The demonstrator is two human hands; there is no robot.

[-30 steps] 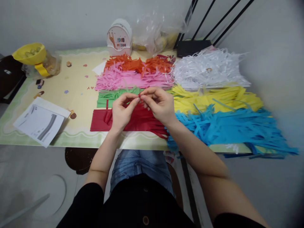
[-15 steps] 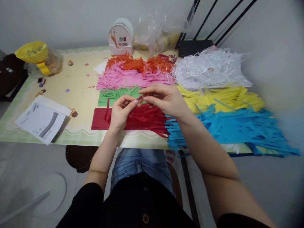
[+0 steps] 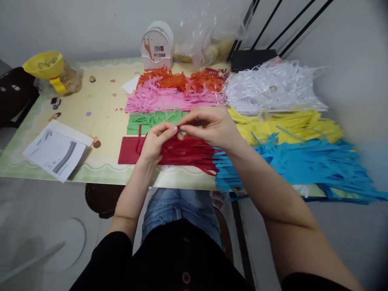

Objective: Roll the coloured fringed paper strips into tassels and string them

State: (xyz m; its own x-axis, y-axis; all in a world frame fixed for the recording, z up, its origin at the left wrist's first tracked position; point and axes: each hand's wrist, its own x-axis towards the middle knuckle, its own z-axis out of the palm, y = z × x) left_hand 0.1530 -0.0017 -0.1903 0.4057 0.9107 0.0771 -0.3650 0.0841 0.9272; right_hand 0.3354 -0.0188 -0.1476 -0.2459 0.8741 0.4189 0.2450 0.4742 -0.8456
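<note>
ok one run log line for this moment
left hand: pinching | right hand: pinching, fingertips at left's | contents: unclear | below: red fringed fabric-like strips

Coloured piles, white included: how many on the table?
7: orange at back, then pink, green and red nearer; to their right, white at back, then yellow and blue. Others may be hidden.

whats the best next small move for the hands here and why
Perhaps ease the right hand slightly away from the left hand: their fingertips meet near the red strips, so anything between them is hard to see.
</note>
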